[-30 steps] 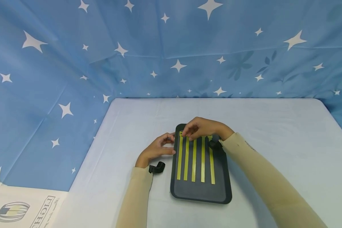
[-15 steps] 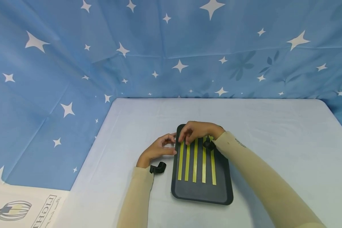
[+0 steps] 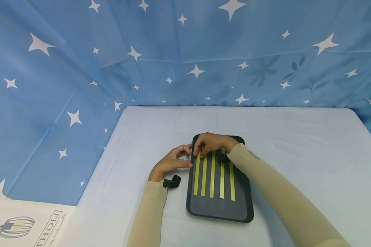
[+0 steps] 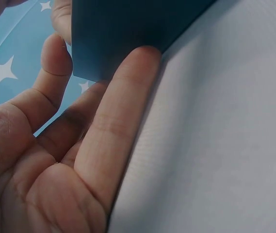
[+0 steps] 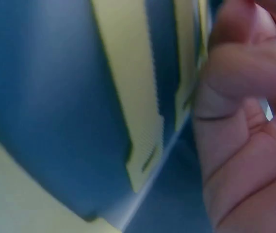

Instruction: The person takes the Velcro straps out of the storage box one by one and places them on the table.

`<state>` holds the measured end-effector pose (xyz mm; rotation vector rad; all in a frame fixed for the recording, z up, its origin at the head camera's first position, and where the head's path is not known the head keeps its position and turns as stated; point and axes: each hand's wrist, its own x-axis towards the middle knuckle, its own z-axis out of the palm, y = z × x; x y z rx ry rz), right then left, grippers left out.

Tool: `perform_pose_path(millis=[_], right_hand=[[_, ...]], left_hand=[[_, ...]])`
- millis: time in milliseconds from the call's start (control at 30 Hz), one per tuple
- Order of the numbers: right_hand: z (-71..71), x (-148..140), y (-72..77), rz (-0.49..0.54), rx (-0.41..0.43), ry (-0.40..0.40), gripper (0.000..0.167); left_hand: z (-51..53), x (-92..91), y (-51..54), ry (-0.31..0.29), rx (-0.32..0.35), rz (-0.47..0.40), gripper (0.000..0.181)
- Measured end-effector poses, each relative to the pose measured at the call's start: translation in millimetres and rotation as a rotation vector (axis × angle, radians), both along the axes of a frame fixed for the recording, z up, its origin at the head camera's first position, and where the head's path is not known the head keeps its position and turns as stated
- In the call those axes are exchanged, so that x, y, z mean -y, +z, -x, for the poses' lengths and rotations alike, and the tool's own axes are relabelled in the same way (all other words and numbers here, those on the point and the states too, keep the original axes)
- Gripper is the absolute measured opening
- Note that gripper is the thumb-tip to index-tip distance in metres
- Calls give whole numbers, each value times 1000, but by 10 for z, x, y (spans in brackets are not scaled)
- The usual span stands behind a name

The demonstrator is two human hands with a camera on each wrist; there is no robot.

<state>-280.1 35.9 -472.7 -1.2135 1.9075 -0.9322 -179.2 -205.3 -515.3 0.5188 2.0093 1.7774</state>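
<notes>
A dark grey tray [image 3: 217, 210] with rounded corners lies on the white table, bearing several long yellow strips [image 3: 213, 176] side by side. In the right wrist view a yellow strip [image 5: 130, 73] has a finely ridged face and a wider, slotted end. My left hand [image 3: 170, 162] is at the tray's left side; its thumb [image 4: 121, 111] lies straight against the tray's wall [image 4: 113, 34]. Over the tray's upper left, my right hand [image 3: 211, 143] has bent fingers, with fingertips on either side of the leftmost strip's upper end. That end is hidden, and a pinch cannot be made out.
White cloth [image 3: 290, 133] covers the table around the tray. A blue star-patterned curtain [image 3: 173, 44] hangs behind and to the left. A cream printed cloth [image 3: 27, 223] lies at the lower left. Each wrist wears a small black camera [image 3: 172, 181].
My right hand has moved left and slightly down onto the leftmost strip's upper end, its wrist turning off the tray's upper right corner. The left hand keeps its place at the tray.
</notes>
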Motion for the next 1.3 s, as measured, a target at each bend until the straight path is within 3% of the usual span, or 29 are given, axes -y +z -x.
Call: perform_pose_path(millis=[200,833,1100,1300], right_hand=[[-47,50,3,-22,-51,-34,19],[-103,64,44,-11,-35,-66,18],[-93,-26,231,11,-88,-63,17],[-99,-145,400,23,-105,-104,20]], left_hand=[[8,-17,0,-5,2,-14,35],[8,-49,17,-12,21,-25,35],[-3,-29,17,-13,23,-26,37],[11,-12,0,-19,-3,-40,33]])
